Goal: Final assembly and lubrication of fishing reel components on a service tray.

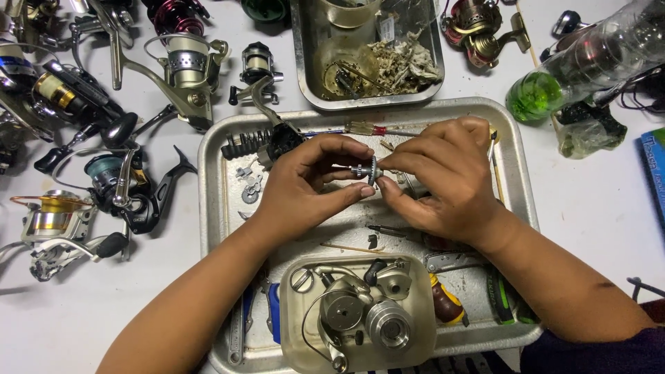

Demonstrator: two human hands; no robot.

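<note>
A small toothed gear on a short shaft (pixel 368 170) is being held above the middle of the metal tray (pixel 208 180), pinched between both hands. The left hand (pixel 305 187) is being kept curled, thumb and forefinger closed on the shaft end; the right hand (pixel 436 180) is being closed on the gear's other side. The teeth are best gripped lightly, over the tray, so a dropped part is being caught near the reel pieces in the plastic tub (pixel 291 339).

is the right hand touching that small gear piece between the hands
Touching. The head view shows the right hand pinching the small gear piece with its fingertips, with the left hand gripping its other side.
</note>
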